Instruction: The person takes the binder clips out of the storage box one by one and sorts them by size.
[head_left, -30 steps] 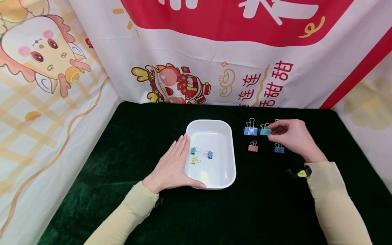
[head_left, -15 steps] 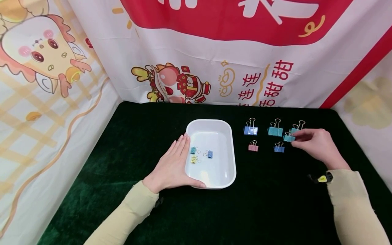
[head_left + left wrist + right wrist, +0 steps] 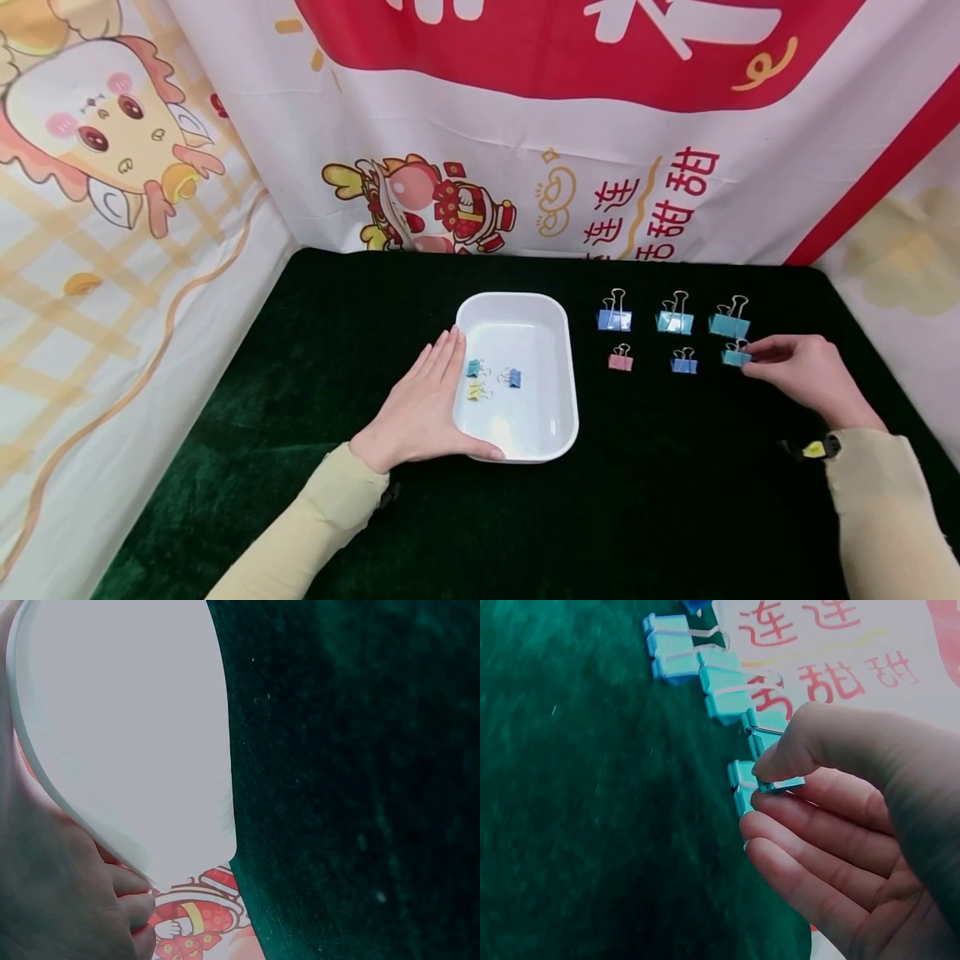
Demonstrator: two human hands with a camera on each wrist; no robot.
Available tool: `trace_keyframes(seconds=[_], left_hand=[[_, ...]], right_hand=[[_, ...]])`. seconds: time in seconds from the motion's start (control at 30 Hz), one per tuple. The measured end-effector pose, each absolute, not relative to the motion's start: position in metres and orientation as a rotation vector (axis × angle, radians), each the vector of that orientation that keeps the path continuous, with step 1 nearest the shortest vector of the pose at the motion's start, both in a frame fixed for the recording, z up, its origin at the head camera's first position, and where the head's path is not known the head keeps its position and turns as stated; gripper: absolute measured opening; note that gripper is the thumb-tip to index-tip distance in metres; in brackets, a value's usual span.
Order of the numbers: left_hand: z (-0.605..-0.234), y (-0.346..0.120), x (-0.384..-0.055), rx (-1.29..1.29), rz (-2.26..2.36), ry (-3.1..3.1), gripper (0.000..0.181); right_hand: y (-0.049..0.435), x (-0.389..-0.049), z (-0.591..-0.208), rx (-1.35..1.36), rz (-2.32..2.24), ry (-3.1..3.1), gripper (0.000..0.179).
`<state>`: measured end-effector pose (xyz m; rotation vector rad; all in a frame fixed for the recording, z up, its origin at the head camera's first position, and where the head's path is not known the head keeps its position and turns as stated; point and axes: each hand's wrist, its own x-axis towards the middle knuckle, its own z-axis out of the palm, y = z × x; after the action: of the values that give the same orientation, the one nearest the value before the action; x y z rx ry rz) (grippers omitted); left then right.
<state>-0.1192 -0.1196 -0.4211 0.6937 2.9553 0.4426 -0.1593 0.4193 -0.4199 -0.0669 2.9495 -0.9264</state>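
This is a makeshift tabletop booth; the kind of room around it cannot be told. Behind a dark green velvety tablecloth (image 3: pixel 637 517) hangs a back curtain (image 3: pixel 450 117) printed with a cartoon figure (image 3: pixel 457 208) and red Chinese characters (image 3: pixel 670 218), and patterned side curtains (image 3: pixel 45 350) close in the left and right.

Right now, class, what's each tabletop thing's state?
White rectangular tray: upright, left hand against it.
Yellow metal clip: in tray, handles out.
Blue metal clip: likewise.
Teal metal clip: likewise.
Pink metal clip: on green cloth, handles out.
Small blue clip outside: likewise.
Large blue clip: likewise.
Middle large teal clip: likewise.
Right large teal clip: likewise.
Small teal clip outside: pinched by right hand.
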Motion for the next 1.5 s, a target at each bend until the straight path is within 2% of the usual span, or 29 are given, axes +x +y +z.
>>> trace_keyframes(seconds=[0.47,0.97,1.17,1.5], left_hand=[[-0.42,-0.12,-0.12,0.702,0.408,2.963,0.153],[-0.421,-0.121,-0.121,0.706,0.435,2.959,0.151],[-0.421,-0.121,-0.12,0.705,0.436,2.959,0.151],[-0.42,-0.12,-0.12,0.699,0.446,2.954,0.151]], right_hand=[[0.426,-0.156,-0.433,-0.042,-0.851,2.884,0.048],[0.424,-0.157,-0.438,-0.117,-0.862,2.913,0.043],[0.424,-0.155,-0.427,-0.089,-0.933,2.933,0.053],[0.397,-0.153,-0.382,-0.034,-0.974,2.999,0.071]])
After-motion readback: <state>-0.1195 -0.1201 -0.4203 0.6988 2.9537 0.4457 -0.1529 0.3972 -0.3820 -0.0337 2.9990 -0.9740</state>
